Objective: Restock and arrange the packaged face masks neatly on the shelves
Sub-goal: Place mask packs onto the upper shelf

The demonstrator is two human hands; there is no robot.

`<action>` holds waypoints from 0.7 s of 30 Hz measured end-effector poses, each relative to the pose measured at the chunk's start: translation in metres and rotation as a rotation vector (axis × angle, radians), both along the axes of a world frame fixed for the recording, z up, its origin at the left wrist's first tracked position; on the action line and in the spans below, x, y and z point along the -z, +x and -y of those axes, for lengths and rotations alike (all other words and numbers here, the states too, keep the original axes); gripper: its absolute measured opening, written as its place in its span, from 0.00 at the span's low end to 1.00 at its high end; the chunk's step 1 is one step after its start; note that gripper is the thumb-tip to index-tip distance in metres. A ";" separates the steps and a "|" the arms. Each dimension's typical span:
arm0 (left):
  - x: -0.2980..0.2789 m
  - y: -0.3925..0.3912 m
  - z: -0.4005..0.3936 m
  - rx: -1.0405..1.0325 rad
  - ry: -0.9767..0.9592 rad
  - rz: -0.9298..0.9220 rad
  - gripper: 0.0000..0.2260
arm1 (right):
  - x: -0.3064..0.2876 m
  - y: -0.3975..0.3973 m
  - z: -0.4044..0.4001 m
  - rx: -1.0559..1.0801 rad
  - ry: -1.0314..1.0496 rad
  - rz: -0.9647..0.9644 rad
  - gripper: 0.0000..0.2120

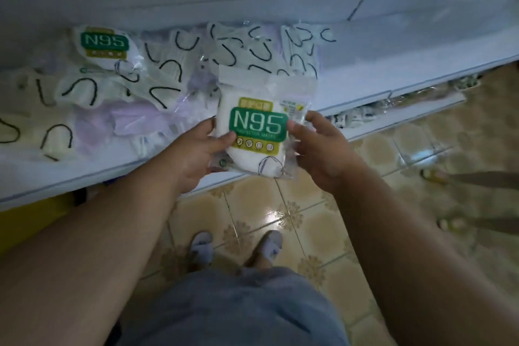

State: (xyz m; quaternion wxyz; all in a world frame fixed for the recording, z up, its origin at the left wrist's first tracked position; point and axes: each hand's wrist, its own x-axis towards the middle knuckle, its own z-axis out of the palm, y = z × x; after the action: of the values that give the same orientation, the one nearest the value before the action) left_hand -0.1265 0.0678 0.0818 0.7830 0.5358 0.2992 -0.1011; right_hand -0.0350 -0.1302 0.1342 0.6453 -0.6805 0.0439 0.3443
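Small print under the label unreadable; shelf [365, 126] edges cropped. Left hand [193, 154] and right hand [323, 154] fingers pinch a clear N95 mask pack [257, 132], green label, white mask inside.

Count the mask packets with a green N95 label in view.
2. One clear plastic packet with a green N95 label is held between the left hand and right hand; the other lies on the white shelf, far left. More may be buried.

We cannot read the small print under "N95" on the held packet [258, 123]; at nine o'clock, the shelf's [365, 76] packets run off-frame.
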 end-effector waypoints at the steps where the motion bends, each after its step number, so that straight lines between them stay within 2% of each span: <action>1: -0.011 0.001 0.010 0.063 0.056 0.029 0.13 | -0.012 -0.004 0.012 0.086 -0.013 0.046 0.04; 3: -0.032 0.010 0.033 0.179 0.180 0.108 0.12 | -0.034 -0.006 0.037 0.261 -0.084 0.171 0.11; 7: -0.077 0.039 0.091 0.292 0.368 0.268 0.14 | -0.074 -0.005 0.096 0.486 -0.119 0.345 0.12; 10: -0.107 0.065 0.148 0.282 0.450 0.364 0.12 | -0.095 0.004 0.149 0.652 -0.101 0.442 0.12; 12: -0.124 0.083 0.189 0.235 0.459 0.414 0.10 | -0.105 0.011 0.190 0.608 -0.122 0.450 0.09; 16: -0.150 0.115 0.264 0.151 0.471 0.479 0.09 | -0.123 0.034 0.273 0.368 -0.197 0.453 0.16; 18: -0.158 0.127 0.290 0.127 0.482 0.488 0.09 | -0.134 0.054 0.303 0.330 -0.193 0.468 0.22; 21: -0.173 0.141 0.306 0.077 0.507 0.487 0.08 | -0.145 0.086 0.319 0.185 -0.176 0.368 0.34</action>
State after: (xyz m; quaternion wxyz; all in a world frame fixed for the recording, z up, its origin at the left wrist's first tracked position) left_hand 0.0145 -0.2379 0.2544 0.6693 0.7322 0.0988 0.0779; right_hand 0.0506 -0.4490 0.2795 0.6095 -0.7785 0.0174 0.1484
